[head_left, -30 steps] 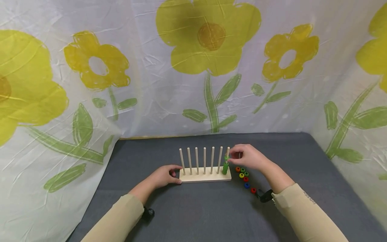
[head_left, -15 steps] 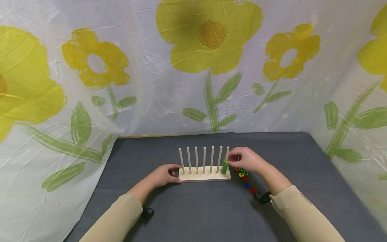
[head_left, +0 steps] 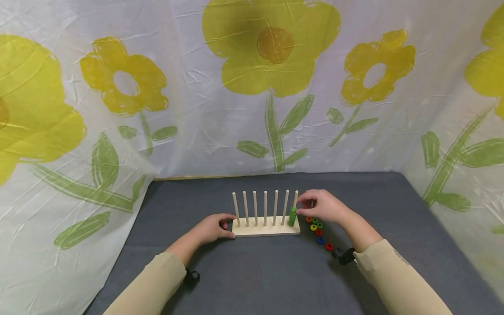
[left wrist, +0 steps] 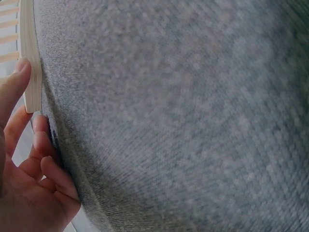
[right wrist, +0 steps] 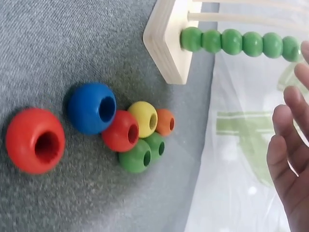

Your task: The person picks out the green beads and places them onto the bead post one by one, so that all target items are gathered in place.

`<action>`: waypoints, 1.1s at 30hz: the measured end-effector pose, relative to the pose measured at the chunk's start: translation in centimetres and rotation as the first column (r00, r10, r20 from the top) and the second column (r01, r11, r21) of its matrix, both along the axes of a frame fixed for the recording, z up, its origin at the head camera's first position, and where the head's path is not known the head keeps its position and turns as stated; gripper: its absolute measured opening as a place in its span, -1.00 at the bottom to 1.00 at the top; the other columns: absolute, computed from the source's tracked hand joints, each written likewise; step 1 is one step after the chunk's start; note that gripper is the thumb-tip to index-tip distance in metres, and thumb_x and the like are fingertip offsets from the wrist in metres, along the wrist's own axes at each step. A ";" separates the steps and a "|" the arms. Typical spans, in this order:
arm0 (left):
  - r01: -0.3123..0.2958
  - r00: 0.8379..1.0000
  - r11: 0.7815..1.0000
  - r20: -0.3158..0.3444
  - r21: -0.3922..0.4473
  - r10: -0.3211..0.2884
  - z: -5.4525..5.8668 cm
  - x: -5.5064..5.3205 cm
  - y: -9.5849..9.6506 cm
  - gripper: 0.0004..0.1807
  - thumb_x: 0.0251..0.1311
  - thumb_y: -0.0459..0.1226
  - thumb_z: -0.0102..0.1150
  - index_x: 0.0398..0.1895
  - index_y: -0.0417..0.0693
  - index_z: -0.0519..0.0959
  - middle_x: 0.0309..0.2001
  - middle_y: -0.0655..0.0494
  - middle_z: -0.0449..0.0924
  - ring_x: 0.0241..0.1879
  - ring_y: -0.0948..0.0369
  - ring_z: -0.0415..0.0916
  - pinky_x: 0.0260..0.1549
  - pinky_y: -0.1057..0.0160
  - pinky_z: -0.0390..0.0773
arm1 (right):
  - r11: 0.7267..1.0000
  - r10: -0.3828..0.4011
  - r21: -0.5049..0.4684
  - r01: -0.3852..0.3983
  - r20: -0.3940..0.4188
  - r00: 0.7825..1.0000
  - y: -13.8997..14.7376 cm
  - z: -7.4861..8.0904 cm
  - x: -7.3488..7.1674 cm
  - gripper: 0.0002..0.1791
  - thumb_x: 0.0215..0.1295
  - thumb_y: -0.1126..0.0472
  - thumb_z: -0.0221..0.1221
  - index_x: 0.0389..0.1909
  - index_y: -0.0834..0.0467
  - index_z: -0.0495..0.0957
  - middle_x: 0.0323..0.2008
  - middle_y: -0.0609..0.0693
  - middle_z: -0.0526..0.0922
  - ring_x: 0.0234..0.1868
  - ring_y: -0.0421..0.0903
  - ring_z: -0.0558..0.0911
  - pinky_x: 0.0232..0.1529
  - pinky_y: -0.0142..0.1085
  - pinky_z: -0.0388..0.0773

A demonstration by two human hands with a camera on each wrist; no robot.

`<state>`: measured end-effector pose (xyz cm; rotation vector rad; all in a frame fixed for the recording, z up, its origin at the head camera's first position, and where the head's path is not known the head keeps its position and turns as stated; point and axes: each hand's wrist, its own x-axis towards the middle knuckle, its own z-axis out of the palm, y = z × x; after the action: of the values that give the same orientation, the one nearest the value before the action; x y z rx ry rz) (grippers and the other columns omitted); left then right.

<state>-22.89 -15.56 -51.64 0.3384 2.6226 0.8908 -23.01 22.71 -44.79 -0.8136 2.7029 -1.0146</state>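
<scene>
A pale wooden peg stand (head_left: 264, 231) with a row of upright pegs sits on the table. My left hand (head_left: 211, 228) grips its left end, with the thumb (left wrist: 20, 72) on the front edge and fingers round the end. Several green beads (right wrist: 231, 41) are stacked on the rightmost peg. Beside that stack is my right hand (head_left: 323, 205), its fingers loosely bent with no bead visible between them. The fingertips are close to the top green bead (right wrist: 290, 49); whether they touch it, I cannot tell.
Right of the stand lie loose beads: a red one (right wrist: 35, 140), a blue one (right wrist: 91, 108), another red one (right wrist: 120, 131), a yellow one (right wrist: 143, 118), an orange one (right wrist: 165, 122) and two green ones (right wrist: 135, 156). A flower-printed cloth (head_left: 197, 109) hangs behind the dark table (head_left: 252, 280).
My right hand lowered a green bead down the rightmost peg onto the stack, then let go and drew slightly right. My left hand stayed on the stand's end.
</scene>
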 end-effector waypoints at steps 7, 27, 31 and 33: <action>0.001 1.000 1.000 -0.003 0.003 -0.001 0.1 0.1 0.1 -0.35 -0.03 -0.09 0.55 0.22 0.13 0.59 -0.37 0.17 0.45 -0.38 0.20 0.36 -0.29 0.16 0.32 | 1.000 0.014 -0.004 -0.014 0.002 1.000 1.1 -0.1 0.1 -0.71 0.26 0.04 0.36 -0.06 0.05 0.71 -0.35 -0.21 0.58 -0.41 -0.21 0.53 -0.36 -0.28 0.51; 0.014 1.000 1.000 0.007 0.008 -0.014 0.2 0.0 0.0 -0.35 -0.01 -0.09 0.54 0.23 0.13 0.58 -0.38 0.16 0.45 -0.39 0.20 0.35 -0.31 0.17 0.31 | 0.997 -0.035 0.067 0.035 0.001 0.999 6.7 -2.2 2.0 -0.79 0.20 0.16 0.40 -0.14 0.09 0.73 -0.40 -0.23 0.55 -0.40 -0.26 0.49 -0.35 -0.32 0.51; 0.013 1.000 1.000 0.006 0.008 -0.013 0.2 0.1 0.0 -0.35 -0.01 -0.09 0.54 0.22 0.14 0.58 -0.38 0.17 0.45 -0.39 0.21 0.35 -0.30 0.17 0.31 | 0.996 -0.038 0.086 0.034 0.038 0.999 7.1 -2.4 1.9 -0.75 0.21 0.10 0.39 -0.12 0.09 0.72 -0.37 -0.21 0.55 -0.37 -0.23 0.49 -0.34 -0.30 0.50; 0.011 1.000 1.000 0.006 0.007 -0.011 0.2 0.1 0.0 -0.35 -0.01 -0.09 0.54 0.22 0.14 0.58 -0.37 0.17 0.45 -0.39 0.21 0.35 -0.30 0.17 0.31 | 0.995 -0.033 0.099 0.027 0.058 0.998 7.1 -2.5 1.7 -0.74 0.22 0.08 0.39 -0.11 0.08 0.72 -0.35 -0.20 0.56 -0.35 -0.22 0.50 -0.32 -0.29 0.51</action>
<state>-22.81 -15.55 -51.45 0.3519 2.6105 0.8960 -21.27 29.85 -47.33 -0.7157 2.6979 -0.8893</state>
